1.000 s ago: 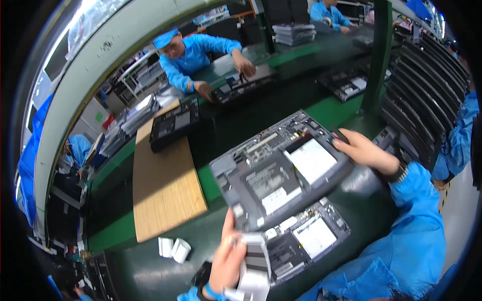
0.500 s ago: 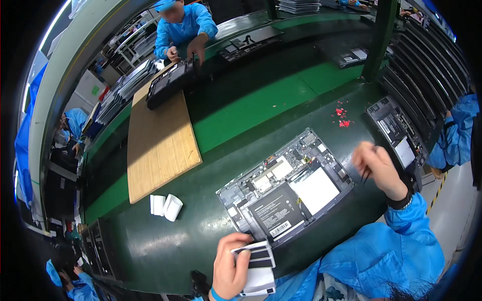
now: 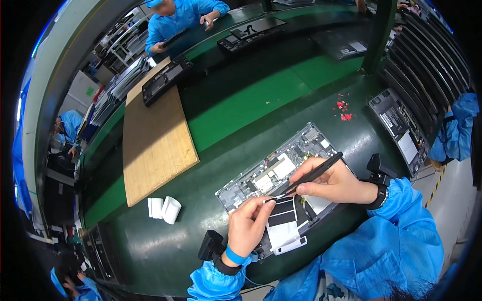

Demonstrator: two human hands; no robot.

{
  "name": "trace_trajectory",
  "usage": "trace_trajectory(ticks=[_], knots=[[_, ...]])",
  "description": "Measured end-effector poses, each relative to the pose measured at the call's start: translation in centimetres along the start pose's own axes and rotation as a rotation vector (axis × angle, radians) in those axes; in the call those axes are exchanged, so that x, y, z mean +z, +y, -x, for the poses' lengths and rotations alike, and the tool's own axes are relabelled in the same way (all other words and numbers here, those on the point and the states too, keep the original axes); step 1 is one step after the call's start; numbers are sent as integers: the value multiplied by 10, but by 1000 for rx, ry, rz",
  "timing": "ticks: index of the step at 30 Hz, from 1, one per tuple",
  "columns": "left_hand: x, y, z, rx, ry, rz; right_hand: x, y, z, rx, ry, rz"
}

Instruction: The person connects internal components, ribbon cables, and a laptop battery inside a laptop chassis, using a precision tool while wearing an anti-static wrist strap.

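Observation:
An opened laptop base (image 3: 232, 194) with bare circuit boards lies in front of me on the dark green bench. Above its near part, my left hand (image 3: 246, 228) pinches a white backing sheet (image 3: 285, 234) that carries black rectangular pads (image 3: 282, 218). Black tweezers (image 3: 321, 170) are gripped in my right hand (image 3: 337, 184), their tips at the sheet's upper edge close to my left fingertips. Both hands and the sheet cover much of the laptop's battery area.
White rolls (image 3: 171, 209) stand left of the laptop. A wooden board (image 3: 158, 150) lies farther left, with another laptop base (image 3: 165, 83) on its far end. Red scraps (image 3: 345, 117) lie at the far right, near another opened base (image 3: 401, 133). A co-worker (image 3: 175, 25) stands across the bench.
My right hand has come left and down with the tweezers to the sheet. My left hand has raised the sheet over the laptop. Across the bench, the co-worker has let go of a laptop base.

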State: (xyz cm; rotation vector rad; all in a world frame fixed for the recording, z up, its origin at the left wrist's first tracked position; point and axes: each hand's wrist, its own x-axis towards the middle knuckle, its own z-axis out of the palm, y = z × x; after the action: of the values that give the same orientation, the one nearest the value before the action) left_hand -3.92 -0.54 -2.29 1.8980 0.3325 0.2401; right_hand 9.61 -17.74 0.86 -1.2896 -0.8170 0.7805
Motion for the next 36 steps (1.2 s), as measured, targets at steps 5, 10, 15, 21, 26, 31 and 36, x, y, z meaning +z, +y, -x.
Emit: trace_trajectory(ticks=[5,10,15,21,26,31,36], knots=[[-1,11,-4,-15,-9,-29,3,8,-4,66,99,-21],[1,7,-3,-10,3,-12,1,10,-4,67,55,-20],[1,13,-2,-4,-14,-63,2,10,-4,111,64,-83],[1,14,-3,-5,-21,-45,3,9,-2,84,62,-17],[0,13,-3,-59,-13,11,-1,5,2,-26,146,-75],[-11,11,-18,67,-136,-129,-10,13,5,43,357,-110],[-3,12,-29,397,-173,-312,-4,21,6,34,464,-26]])
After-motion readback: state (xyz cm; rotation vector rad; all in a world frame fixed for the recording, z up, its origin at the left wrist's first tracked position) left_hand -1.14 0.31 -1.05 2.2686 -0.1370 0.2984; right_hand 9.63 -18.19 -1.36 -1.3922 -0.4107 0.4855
